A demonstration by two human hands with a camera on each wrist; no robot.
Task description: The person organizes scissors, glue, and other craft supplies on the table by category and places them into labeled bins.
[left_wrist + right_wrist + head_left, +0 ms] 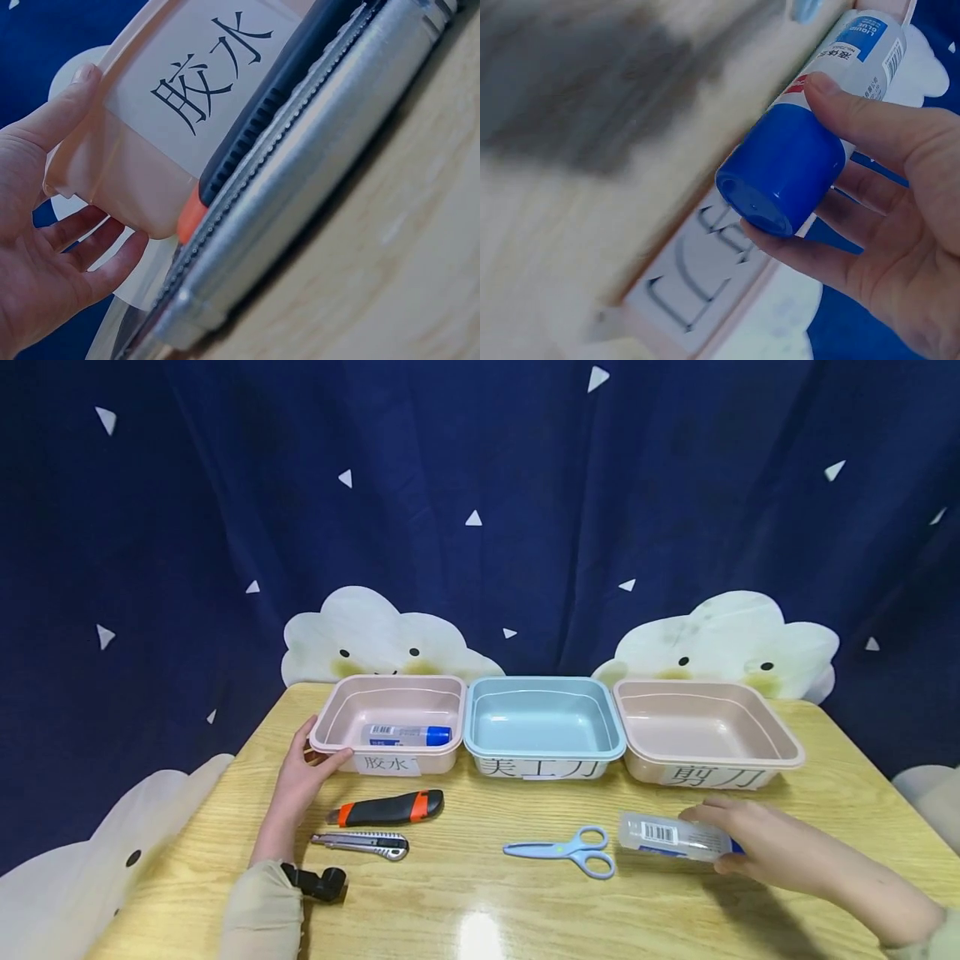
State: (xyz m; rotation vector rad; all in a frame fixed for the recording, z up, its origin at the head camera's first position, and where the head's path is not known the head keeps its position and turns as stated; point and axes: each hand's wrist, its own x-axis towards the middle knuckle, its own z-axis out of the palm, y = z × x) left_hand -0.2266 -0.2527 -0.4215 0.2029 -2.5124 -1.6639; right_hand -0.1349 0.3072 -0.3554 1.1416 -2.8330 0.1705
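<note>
My left hand [303, 777] grips the near left corner of the left pink bin [442, 763], thumb on the rim and fingers by its side wall. Inside that bin lies a blue-capped glue bottle [405, 736]. In the right wrist view my right hand [892, 172] holds another liquid glue bottle [780, 169] near its blue cap, thumb on one side and fingers on the other. The head view has this bottle tilted sideways over the table, right of the light-blue scissors [558, 850].
A blue bin [545, 753] and a second pink bin [712, 758] continue the row, each with a paper label. An orange-and-black utility knife [386, 808] and a silver utility knife [363, 842] lie before the left bin. Behind hangs a dark blue curtain [525, 568].
</note>
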